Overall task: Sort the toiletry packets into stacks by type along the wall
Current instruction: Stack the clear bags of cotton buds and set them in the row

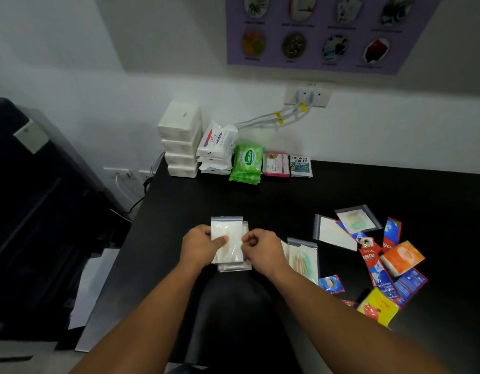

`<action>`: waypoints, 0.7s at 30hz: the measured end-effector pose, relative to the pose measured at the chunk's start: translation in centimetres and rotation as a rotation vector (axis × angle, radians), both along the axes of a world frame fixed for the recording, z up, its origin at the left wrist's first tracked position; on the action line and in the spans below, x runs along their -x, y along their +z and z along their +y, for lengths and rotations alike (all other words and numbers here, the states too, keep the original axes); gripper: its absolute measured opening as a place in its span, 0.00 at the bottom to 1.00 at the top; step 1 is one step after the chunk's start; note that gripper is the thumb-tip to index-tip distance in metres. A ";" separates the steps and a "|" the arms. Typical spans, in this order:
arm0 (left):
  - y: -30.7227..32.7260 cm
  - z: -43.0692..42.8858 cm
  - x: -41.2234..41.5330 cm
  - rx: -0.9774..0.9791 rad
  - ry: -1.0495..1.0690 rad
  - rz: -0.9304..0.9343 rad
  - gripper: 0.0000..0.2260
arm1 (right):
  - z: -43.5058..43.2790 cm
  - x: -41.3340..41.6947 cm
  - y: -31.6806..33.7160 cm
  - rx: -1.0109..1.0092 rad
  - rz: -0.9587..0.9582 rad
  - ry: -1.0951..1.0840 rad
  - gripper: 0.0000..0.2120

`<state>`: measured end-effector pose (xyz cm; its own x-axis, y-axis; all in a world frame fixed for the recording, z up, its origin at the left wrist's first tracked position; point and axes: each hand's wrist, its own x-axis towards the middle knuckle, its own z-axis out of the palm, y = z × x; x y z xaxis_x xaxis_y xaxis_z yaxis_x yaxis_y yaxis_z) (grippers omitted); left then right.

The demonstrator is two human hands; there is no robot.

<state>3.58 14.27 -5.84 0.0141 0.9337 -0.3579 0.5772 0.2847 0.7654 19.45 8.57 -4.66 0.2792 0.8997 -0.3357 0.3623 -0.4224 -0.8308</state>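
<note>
**Squaring up the clear zip bags**

Both hands are pinching a small stack of clear zip bags [228, 242], left hand [199, 245] and right hand [263, 251] clamping opposite edges, likely aligning them. Right of that stack, loose sachets [382, 268] are lying unsorted. Beyond it, white soap boxes [181, 141], Dove packs [217, 147] and Sanicare wipes [247, 164] are standing sorted against the wall [98, 103].

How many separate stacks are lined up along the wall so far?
5, left to right: white boxes, white Dove packs, green Sanicare wipes, pink Dove sachets, Cream Silk sachets. Counts within stacks unclear.
</note>
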 end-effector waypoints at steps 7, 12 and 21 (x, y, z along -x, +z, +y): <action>-1.5 -0.4 -0.4 0.000 -0.072 0.124 0.20 | -0.1 0.6 -1.4 0.072 -0.206 -0.081 0.08; -1.0 -0.6 0.4 -0.009 -0.049 0.035 0.17 | -0.3 0.7 -1.1 0.045 -0.237 -0.042 0.19; -2.5 -2.0 -0.2 0.081 -0.173 -0.150 0.21 | 0.2 1.2 -1.9 0.067 0.008 0.073 0.23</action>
<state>3.73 12.30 -8.36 0.2300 0.8808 -0.4138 0.5044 0.2558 0.8247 18.24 8.81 -6.55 0.2106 0.8931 -0.3975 0.3874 -0.4496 -0.8048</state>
